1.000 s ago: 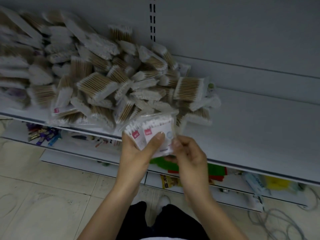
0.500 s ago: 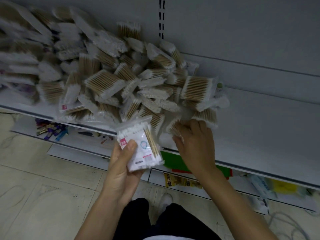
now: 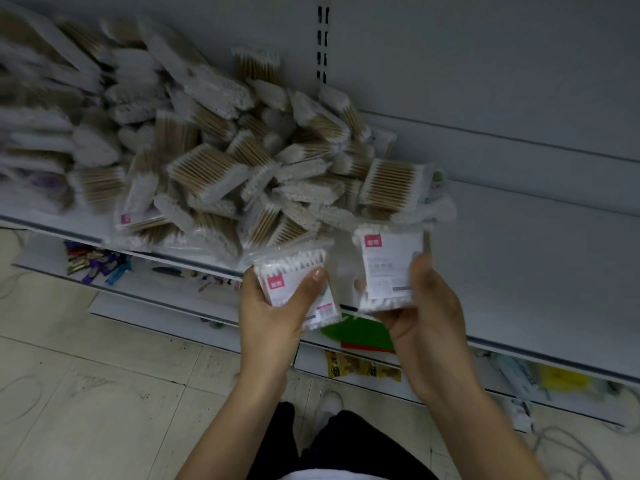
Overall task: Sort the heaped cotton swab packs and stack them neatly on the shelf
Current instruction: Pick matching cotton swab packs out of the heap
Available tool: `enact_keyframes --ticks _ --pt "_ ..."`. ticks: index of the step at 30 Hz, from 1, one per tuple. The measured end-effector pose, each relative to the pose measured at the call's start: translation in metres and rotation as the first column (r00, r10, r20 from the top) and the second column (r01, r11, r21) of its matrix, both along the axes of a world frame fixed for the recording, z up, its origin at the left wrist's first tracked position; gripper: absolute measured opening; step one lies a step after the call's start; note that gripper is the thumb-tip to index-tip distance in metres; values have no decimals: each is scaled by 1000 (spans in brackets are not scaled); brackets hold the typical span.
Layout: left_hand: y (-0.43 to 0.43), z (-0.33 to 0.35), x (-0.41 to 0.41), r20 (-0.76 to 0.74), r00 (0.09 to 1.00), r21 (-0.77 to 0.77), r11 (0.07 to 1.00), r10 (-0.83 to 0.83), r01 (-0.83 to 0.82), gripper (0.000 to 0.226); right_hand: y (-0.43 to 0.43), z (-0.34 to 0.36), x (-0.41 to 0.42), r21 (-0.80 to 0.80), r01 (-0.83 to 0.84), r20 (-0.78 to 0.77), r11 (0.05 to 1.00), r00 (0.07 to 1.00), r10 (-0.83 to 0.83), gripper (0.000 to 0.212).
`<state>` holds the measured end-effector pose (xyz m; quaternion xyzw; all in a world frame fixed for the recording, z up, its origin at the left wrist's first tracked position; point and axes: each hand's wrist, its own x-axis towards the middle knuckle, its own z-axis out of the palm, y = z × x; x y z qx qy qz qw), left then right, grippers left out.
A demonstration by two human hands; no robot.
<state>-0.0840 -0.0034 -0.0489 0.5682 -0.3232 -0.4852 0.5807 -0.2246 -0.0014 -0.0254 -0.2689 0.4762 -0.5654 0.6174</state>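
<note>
Cotton swab packs (image 3: 242, 161) lie heaped on the left part of a grey metal shelf (image 3: 536, 254), against a slotted back panel (image 3: 485, 64). At the shelf's front edge the left hand (image 3: 273, 313) grips a tilted pack (image 3: 294, 282), and the right hand (image 3: 426, 313) grips an upright pack (image 3: 388, 268). A lower shelf (image 3: 166, 285) holds coloured goods above the pale tiled floor (image 3: 86, 393).

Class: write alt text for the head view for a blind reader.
A person's left hand grips a bundle of cotton swab packs and the right hand holds one more pack, before a white shelf with a jumbled heap of packs on its left part.
</note>
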Motion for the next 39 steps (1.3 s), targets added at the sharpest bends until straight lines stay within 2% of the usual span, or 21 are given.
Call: enact_keyframes --ticks 1,4,6,10,14,16,19,20,21,22,23,24,25,26,27,28,30,32,34,37,39 --pt "-1 1 0 -5 1000 4 1000 4 -4 59 3 5 5 -32 -50 -49 998 998 49 46" --pt "-5 10 3 -48 998 36 999 -36 37 55 4 6 22 -94 -158 -283 983 951 126 28" --pt "-6 14 4 -143 985 53 993 -99 107 63 1 2 38 -134 -237 -408 962 898 164 27" --pt "-6 34 16 -300 947 -80 993 -111 92 63 -10 4 68 -246 -369 -469 897 855 223 49" --pt "-15 45 42 -235 964 -147 985 -125 92 90 -30 23 94 -346 -360 -473 866 864 171 52" --pt "-23 48 60 -252 959 -125 987 -130 100 69 -41 39 99 -389 -536 -589 749 770 244 46" --pt "-35 58 82 -406 901 -79 988 -154 133 38 -69 67 88 -252 -836 -689 487 509 516 54" --pt "-39 57 90 -474 872 -54 993 -120 108 32 -80 75 84 -206 -858 -688 471 469 554 50" --pt "-42 56 98 -524 846 -46 995 -95 83 29 -92 81 81 -198 -826 -674 527 505 539 42" --pt "-45 57 105 -546 833 -44 996 -84 71 28 -106 83 80 -222 -738 -686 638 583 436 33" --pt "-48 57 110 -541 836 -51 996 -89 73 27 -123 81 79 -269 -622 -764 736 603 230 26" --pt "-49 57 117 -515 851 -62 994 -106 86 26 -142 77 78 -324 -523 -867 789 497 -27 28" --pt "-50 57 125 -479 868 -72 992 -130 108 24 -160 73 75 -350 -478 -927 806 301 -224 39" --pt "-51 58 132 -443 882 -91 986 -164 137 22 -178 66 72 -307 -454 -948 837 73 -308 52" --pt "-53 59 139 -395 895 -114 978 -206 175 26 -195 59 68 -222 -416 -950 882 -111 -291 59" --pt "-56 58 147 -329 910 -133 967 -251 219 32 -206 53 67 -161 -382 -941 910 -218 -258 60" --pt "-61 61 161 -200 927 -157 944 -317 289 53 -216 46 68 -169 -359 -910 918 -300 -285 46" --pt "-67 61 175 -147 930 -162 936 -336 312 77 -218 47 71 -289 -339 -884 895 -265 -385 41" --pt "-75 64 188 -131 935 -159 938 -329 308 87 -209 57 78 -440 -301 -853 846 -154 -499 43" --pt "-85 71 206 -212 900 -187 920 -381 346 72 -180 77 98 -634 -214 -773 743 217 -597 37" --pt "-88 77 208 -342 817 -238 884 -464 402 64 -148 91 130 -599 -110 -727 793 492 -480 29"
